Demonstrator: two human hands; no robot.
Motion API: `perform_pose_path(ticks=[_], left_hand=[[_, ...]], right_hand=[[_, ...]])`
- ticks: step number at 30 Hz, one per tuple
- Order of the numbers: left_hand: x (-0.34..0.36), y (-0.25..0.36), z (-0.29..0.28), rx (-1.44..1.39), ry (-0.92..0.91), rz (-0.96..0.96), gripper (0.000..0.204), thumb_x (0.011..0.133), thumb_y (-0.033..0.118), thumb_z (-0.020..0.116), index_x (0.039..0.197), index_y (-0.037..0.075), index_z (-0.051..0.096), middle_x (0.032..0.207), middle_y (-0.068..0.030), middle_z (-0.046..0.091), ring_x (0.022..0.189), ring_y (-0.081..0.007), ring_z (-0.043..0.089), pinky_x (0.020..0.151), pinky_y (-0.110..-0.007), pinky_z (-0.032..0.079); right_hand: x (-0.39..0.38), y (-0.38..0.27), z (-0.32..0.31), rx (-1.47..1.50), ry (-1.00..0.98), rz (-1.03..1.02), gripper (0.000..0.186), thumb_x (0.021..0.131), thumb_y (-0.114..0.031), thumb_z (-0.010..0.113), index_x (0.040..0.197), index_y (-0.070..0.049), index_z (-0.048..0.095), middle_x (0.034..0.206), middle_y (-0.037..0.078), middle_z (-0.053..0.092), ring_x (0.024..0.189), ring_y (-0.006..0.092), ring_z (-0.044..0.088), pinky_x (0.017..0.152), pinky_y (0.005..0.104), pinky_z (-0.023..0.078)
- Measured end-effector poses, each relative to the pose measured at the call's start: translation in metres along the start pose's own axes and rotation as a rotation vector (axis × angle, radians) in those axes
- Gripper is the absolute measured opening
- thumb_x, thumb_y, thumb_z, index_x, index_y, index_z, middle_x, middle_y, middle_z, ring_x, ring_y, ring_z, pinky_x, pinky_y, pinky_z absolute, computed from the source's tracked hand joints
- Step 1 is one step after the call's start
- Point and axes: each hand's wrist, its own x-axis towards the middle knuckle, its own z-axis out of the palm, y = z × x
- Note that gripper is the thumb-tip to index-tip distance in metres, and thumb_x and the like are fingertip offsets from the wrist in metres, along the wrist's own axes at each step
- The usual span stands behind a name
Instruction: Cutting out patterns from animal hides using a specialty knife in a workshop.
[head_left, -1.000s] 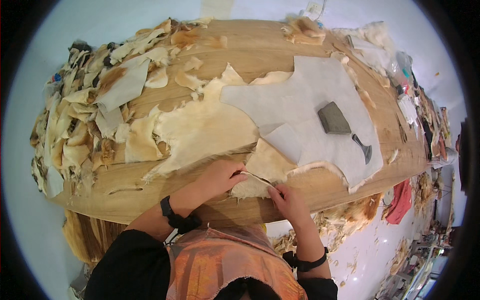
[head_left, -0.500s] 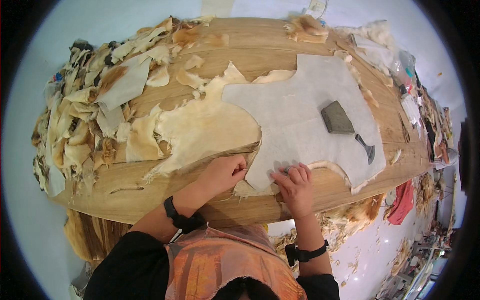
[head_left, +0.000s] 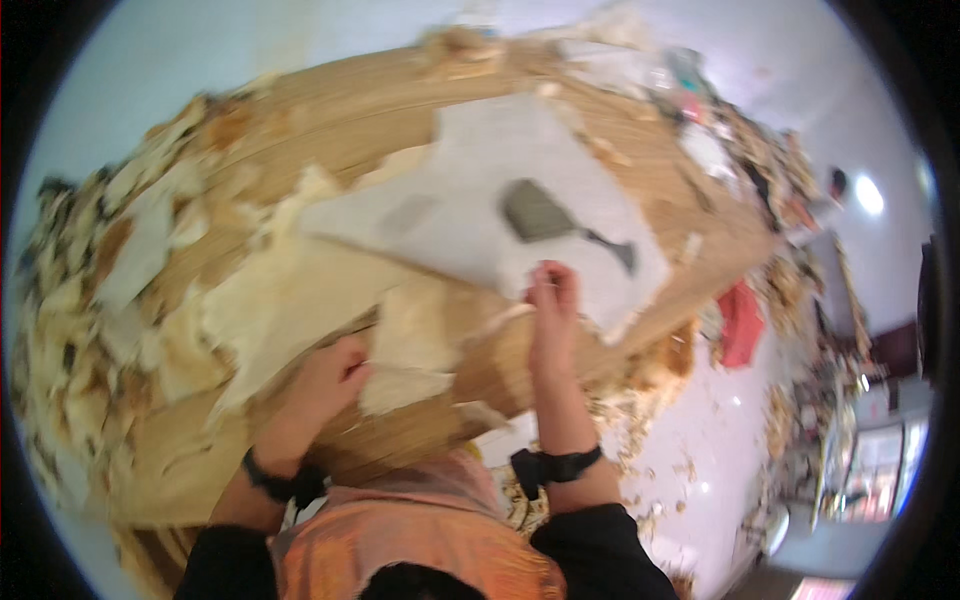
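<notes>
Grey sheet (head_left: 470,165) is lying beyond the fingers of the right hand (head_left: 552,300), which are sitting nearly together; blur is hiding any grip. Pale hide (head_left: 285,290) is lying beyond the left hand's (head_left: 332,375) curled fingers, their hold unclear.

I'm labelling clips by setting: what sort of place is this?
Probably a fur or hide workshop: a heap of cream and brown furry hide scraps lies on the broad brown wooden table, where a large, grey, leathery-looking sheet is also spread out.
</notes>
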Motion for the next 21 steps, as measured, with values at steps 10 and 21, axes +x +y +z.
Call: perform_pose_path(ticks=[10,21], left_hand=[[-0.011,-0.017,0.005,-0.026,0.019,-0.015,0.013,0.089,0.006,0.069,0.092,0.003,0.057,0.076,-0.0066,0.058,0.066,-0.0179,0.055,0.061,-0.034,0.045],[-0.010,-0.033,-0.010,0.368,-0.076,-0.240,0.042,0.108,0.039,0.047,0.120,0.002,0.065,0.118,-0.0045,0.065,0.077,-0.0107,0.051,0.075,-0.027,0.045]], right_hand=[[-0.082,0.021,-0.084,-0.928,-0.980,-0.400,0.024,0.087,-0.023,0.068,0.106,-0.008,0.063,0.103,0.014,0.065,0.096,0.0359,0.065,0.080,0.0467,0.053],[0.067,-0.148,-0.194,0.263,-1.078,-0.159,0.018,0.101,-0.020,0.063,0.109,-0.003,0.067,0.101,0.011,0.067,0.094,0.0292,0.064,0.082,0.0392,0.051]])
